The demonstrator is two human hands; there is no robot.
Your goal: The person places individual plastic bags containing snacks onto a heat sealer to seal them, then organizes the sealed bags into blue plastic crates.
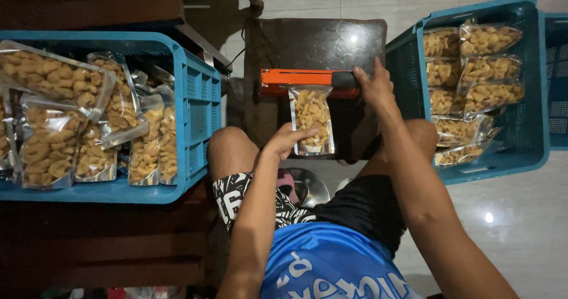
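Note:
An orange heat sealer (296, 80) lies across a low dark table (313, 41) in front of my knees. A clear pouch of yellow snack pieces (312, 120) has its top edge under the sealer's bar. My left hand (287, 140) holds the pouch at its lower left side. My right hand (371, 86) presses down on the black handle end of the sealer.
A blue crate (198, 115) on my left holds several filled snack pouches standing loosely. A second blue crate (408, 74) on my right holds several pouches stacked flat. A metal bowl (307, 186) lies on the floor between my legs. Pale tiled floor surrounds the right crate.

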